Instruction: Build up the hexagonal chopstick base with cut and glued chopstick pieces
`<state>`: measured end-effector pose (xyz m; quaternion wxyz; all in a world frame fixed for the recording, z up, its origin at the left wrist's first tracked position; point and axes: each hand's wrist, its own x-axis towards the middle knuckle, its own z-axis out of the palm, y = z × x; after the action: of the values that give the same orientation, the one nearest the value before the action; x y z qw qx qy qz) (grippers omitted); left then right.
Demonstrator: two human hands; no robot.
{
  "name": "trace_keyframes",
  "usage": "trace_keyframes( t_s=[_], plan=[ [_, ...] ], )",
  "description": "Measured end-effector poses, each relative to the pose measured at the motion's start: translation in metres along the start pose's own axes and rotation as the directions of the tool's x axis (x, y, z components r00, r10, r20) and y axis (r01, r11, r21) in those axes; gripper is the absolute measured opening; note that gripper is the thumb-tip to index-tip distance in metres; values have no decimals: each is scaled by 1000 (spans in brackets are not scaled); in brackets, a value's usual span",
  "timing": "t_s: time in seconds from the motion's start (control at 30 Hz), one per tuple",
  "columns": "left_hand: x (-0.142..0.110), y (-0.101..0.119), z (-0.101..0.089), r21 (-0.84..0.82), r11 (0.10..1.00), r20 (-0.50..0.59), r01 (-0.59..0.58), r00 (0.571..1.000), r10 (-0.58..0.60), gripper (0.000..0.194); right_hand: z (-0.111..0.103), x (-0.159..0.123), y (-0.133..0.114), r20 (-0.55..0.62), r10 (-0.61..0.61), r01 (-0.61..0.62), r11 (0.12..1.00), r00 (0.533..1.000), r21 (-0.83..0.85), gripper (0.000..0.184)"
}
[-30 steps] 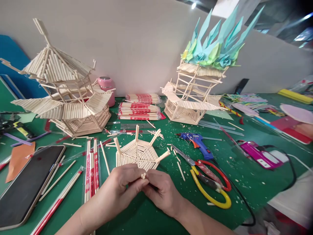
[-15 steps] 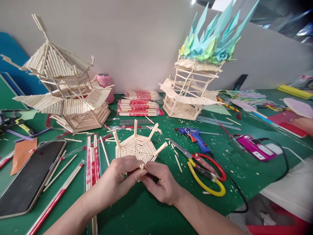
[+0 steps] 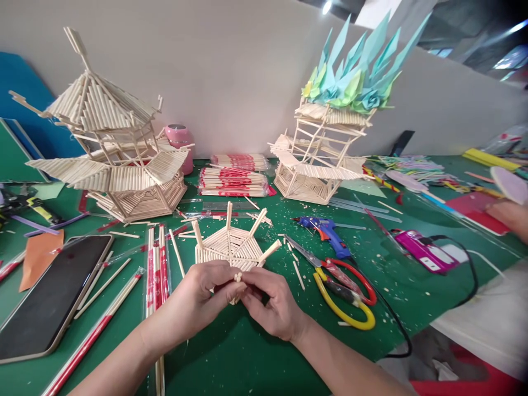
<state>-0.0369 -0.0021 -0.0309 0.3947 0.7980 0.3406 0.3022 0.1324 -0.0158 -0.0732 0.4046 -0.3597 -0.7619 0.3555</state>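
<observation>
My left hand (image 3: 208, 290) and my right hand (image 3: 273, 301) meet at the front of a hexagonal chopstick base (image 3: 231, 245). Between their fingertips they pinch a short bundle of chopstick pieces (image 3: 238, 277), its cut ends facing up toward me. Both hands are closed on it. Several short stick posts rise from the other corners of the base, leaning outward. My fingers cover the base's front edge, so I cannot tell whether the bundle touches it.
Two stick pavilions stand behind: a roofed one (image 3: 136, 181) left, one topped with blue paper (image 3: 325, 159) right. Rightward lie a blue glue gun (image 3: 330, 234) and scissors (image 3: 346, 291). A phone (image 3: 53, 297) and wrapped chopsticks (image 3: 99, 330) are left. Another person's hand (image 3: 509, 217) shows far right.
My hands keep their pinch on the bundle, with hardly any movement. The view has shifted slightly, and the other person's hand at the far right shows a little more.
</observation>
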Motion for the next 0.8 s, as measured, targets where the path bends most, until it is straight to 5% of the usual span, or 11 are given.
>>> trace_keyframes(
  t_s=[0.8],
  plan=[
    [-3,-1,1,45,999,-13,6,1000,-6,22,7,2,5,42,-24,28,995,999,-97,24]
  ],
)
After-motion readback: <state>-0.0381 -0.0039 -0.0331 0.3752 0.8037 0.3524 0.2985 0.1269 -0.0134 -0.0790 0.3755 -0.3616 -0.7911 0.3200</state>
